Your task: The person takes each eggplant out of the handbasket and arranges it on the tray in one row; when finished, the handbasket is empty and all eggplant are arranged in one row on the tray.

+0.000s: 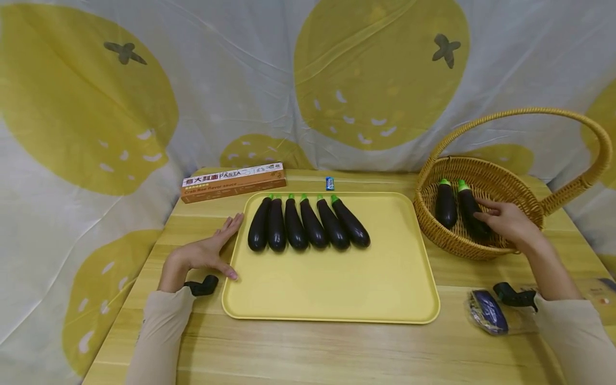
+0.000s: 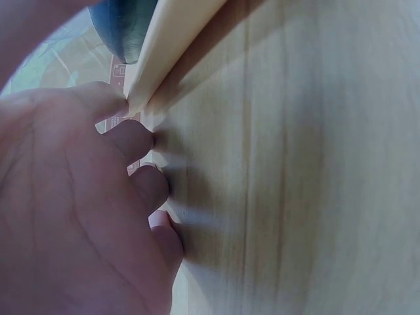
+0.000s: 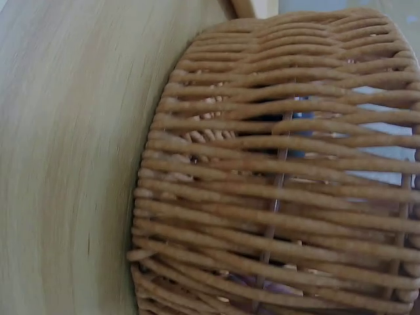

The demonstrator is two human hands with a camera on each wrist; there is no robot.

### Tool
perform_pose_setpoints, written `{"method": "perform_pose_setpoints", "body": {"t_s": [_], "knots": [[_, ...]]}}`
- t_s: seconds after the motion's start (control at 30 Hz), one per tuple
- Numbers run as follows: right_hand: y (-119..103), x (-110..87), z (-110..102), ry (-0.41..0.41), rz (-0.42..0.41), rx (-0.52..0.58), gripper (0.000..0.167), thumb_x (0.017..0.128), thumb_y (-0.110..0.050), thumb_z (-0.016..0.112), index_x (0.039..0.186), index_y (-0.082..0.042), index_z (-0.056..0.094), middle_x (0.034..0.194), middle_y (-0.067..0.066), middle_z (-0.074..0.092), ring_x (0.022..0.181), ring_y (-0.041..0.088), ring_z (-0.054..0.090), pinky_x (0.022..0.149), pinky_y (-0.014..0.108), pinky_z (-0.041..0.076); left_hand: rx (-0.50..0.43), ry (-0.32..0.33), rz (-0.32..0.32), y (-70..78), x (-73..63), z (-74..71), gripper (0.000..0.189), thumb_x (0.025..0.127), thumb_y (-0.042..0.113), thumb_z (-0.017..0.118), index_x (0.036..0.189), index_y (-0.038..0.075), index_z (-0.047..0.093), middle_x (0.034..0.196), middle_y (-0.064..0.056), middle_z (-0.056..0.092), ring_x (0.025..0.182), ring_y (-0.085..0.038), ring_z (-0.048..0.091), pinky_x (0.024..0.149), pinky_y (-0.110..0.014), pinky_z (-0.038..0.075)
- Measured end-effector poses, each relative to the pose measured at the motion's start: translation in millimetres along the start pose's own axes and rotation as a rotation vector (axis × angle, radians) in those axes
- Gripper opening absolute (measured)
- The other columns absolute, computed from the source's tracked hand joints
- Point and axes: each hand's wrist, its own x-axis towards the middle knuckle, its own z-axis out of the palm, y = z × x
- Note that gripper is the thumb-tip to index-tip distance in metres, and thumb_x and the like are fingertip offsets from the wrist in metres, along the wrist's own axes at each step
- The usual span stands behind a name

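Observation:
Several dark purple eggplants (image 1: pixel 295 224) with green stems lie side by side along the upper part of a yellow tray (image 1: pixel 332 289). Two more are in a wicker basket (image 1: pixel 452 247) at the right: one eggplant (image 1: pixel 446 206) by its left wall, another eggplant (image 1: pixel 469 206) beside my right hand (image 1: pixel 507 222). That hand reaches in over the rim and grips the second one, fingers and thumb at its right side. My left hand (image 1: pixel 207 251) rests at the tray's left edge, fingers spread. In the right wrist view the basket's weave (image 3: pixel 282 170) hides the grip.
Behind the tray's left corner sits a brown and white pasta box (image 1: pixel 234 182). A small blue packet (image 1: pixel 329 183) lies just beyond the tray's far edge. Near my right forearm is a clear plastic pack with a blue label (image 1: pixel 488 313). The basket's tall handle (image 1: pixel 524 111) arches above it.

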Motion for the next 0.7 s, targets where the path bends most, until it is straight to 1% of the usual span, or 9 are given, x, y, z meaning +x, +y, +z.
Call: {"method": "perform_pose_setpoints", "body": {"t_s": [0.13, 0.27, 0.33, 0.37, 0.4, 0.47, 0.53, 0.6, 0.7], "knots": [[2.8, -2.1, 0.1, 0.010, -0.017, -0.016, 0.070, 0.111, -0.035, 0.045, 0.162, 0.005, 0.018, 0.139, 0.050, 0.043, 0.068, 0.017, 0.043, 0.065, 0.033, 0.039, -0.004, -0.004, 0.007, 1.4, -0.3, 0.5, 0.148, 0.070, 0.031, 0.097, 0.165, 0.007, -0.013, 0.169, -0.024, -0.026, 0.154, -0.050, -0.027, 0.118, -0.078, -0.009], [4.3, -3.4, 1.3, 0.009, -0.042, 0.025, 0.067, 0.111, -0.031, 0.045, 0.163, 0.002, 0.019, 0.139, 0.048, 0.044, 0.058, 0.008, 0.033, 0.054, 0.033, 0.036, -0.005, -0.005, 0.003, 2.0, -0.9, 0.5, 0.148, 0.069, 0.031, 0.097, 0.165, 0.009, -0.013, 0.169, -0.025, -0.026, 0.153, -0.053, -0.026, 0.117, -0.079, -0.008], [4.4, -3.6, 2.1, 0.017, -0.050, 0.032, 0.065, 0.111, -0.030, 0.044, 0.163, 0.001, 0.020, 0.139, 0.049, 0.044, 0.055, 0.009, 0.028, 0.052, 0.034, 0.034, -0.006, -0.004, -0.006, 2.7, -1.1, 0.6, 0.148, 0.069, 0.031, 0.097, 0.166, 0.009, -0.013, 0.168, -0.026, -0.026, 0.152, -0.055, -0.025, 0.116, -0.080, -0.007], [4.6, -3.6, 2.2, 0.023, -0.051, 0.031, 0.064, 0.111, -0.029, 0.044, 0.163, 0.001, 0.020, 0.140, 0.050, 0.043, 0.057, 0.012, 0.030, 0.053, 0.034, 0.033, -0.006, -0.003, -0.011, 2.5, -1.0, 0.6, 0.148, 0.069, 0.030, 0.097, 0.166, 0.010, -0.014, 0.168, -0.026, -0.026, 0.152, -0.055, -0.024, 0.116, -0.080, -0.007], [4.6, -3.9, 2.4, 0.034, -0.055, 0.018, 0.064, 0.112, -0.029, 0.043, 0.163, 0.001, 0.021, 0.140, 0.051, 0.042, 0.060, 0.017, 0.040, 0.055, 0.033, 0.035, -0.005, -0.002, -0.017, 2.5, -1.1, 0.7, 0.148, 0.069, 0.030, 0.097, 0.166, 0.010, -0.014, 0.168, -0.026, -0.026, 0.152, -0.056, -0.024, 0.117, -0.080, -0.007], [4.2, -4.5, 2.7, 0.043, -0.055, -0.007, 0.064, 0.111, -0.031, 0.043, 0.162, 0.001, 0.022, 0.141, 0.052, 0.041, 0.077, 0.034, 0.056, 0.062, 0.034, 0.040, -0.009, -0.002, -0.022, 2.0, -0.9, 1.0, 0.148, 0.070, 0.030, 0.097, 0.166, 0.010, -0.014, 0.168, -0.025, -0.027, 0.152, -0.056, -0.024, 0.117, -0.080, -0.007], [3.9, -4.0, 3.1, 0.039, -0.051, -0.025, 0.066, 0.111, -0.034, 0.044, 0.162, 0.001, 0.022, 0.143, 0.053, 0.038, 0.092, 0.043, 0.058, 0.066, 0.034, 0.041, -0.016, -0.004, -0.023, 2.1, -1.0, 1.2, 0.148, 0.069, 0.030, 0.098, 0.166, 0.010, -0.014, 0.168, -0.025, -0.027, 0.152, -0.057, -0.024, 0.117, -0.080, -0.006], [3.8, -3.1, 4.1, 0.029, -0.049, -0.034, 0.069, 0.110, -0.037, 0.047, 0.162, 0.001, 0.022, 0.144, 0.053, 0.036, 0.085, 0.039, 0.060, 0.065, 0.033, 0.042, -0.022, -0.005, -0.018, 1.9, -1.1, 1.1, 0.149, 0.069, 0.029, 0.098, 0.166, 0.010, -0.014, 0.168, -0.026, -0.027, 0.151, -0.058, -0.024, 0.116, -0.081, -0.006], [3.4, -1.4, 5.3, 0.018, -0.043, -0.029, 0.072, 0.109, -0.040, 0.050, 0.163, -0.001, 0.022, 0.145, 0.054, 0.033, 0.065, 0.018, 0.044, 0.058, 0.031, 0.035, -0.030, -0.006, -0.012, 2.2, -1.3, 1.0, 0.149, 0.068, 0.029, 0.098, 0.166, 0.010, -0.014, 0.168, -0.026, -0.027, 0.151, -0.058, -0.024, 0.116, -0.081, -0.006]]}}
